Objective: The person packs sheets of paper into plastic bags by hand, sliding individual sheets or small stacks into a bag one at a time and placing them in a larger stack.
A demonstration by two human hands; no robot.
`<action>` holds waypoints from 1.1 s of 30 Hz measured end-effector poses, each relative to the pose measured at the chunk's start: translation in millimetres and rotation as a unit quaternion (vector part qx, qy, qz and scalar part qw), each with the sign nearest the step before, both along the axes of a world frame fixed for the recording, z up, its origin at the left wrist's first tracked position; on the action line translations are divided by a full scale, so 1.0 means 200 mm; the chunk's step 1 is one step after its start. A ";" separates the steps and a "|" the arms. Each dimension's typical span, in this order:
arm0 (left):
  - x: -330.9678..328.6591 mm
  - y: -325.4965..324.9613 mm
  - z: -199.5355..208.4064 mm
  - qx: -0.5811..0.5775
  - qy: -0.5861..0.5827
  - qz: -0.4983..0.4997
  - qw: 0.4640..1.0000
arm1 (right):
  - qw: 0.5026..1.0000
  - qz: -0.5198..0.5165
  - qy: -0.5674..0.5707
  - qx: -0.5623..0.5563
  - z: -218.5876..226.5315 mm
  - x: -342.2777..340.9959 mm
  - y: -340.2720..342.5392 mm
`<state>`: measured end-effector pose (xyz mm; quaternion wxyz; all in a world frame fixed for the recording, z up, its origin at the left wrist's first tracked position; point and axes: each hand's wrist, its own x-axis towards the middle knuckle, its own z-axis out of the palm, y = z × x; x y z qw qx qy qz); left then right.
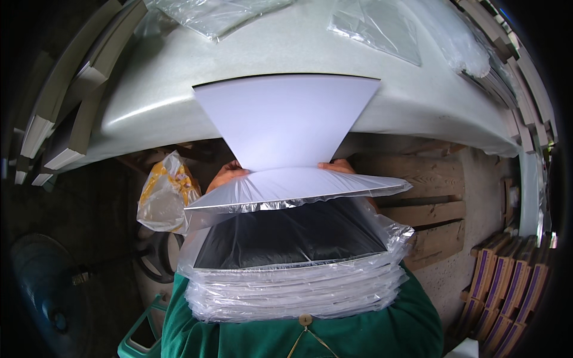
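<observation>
A flat white board (287, 119) with a black far edge leans against the table's near edge. Its lower end goes into the mouth of a clear plastic bag (292, 185). My left hand (227, 173) pinches the bag at the left side of that mouth, and my right hand (337, 166) pinches it at the right side. Most of each hand is hidden by the bag and the board. Below, on my lap, lies a stack of flat pieces in clear plastic (292, 292). The topmost piece shows a black face (286, 235).
Loose clear plastic bags (376, 30) lie on the sheet-covered table (155, 71). Thick white-edged books (77, 125) stand at the left, more piles (519, 89) at the right. A yellow-white plastic bag (170, 194), wooden slats (430, 209), a green stool (140, 334) and cardboard boxes (507, 286) surround me.
</observation>
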<state>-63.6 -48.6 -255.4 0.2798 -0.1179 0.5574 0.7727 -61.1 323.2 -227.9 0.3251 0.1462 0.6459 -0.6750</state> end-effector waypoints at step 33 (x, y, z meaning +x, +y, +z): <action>0.09 0.54 1.52 -0.170 0.562 -0.029 0.809 | 0.863 -0.015 0.504 0.023 1.37 0.04 -0.40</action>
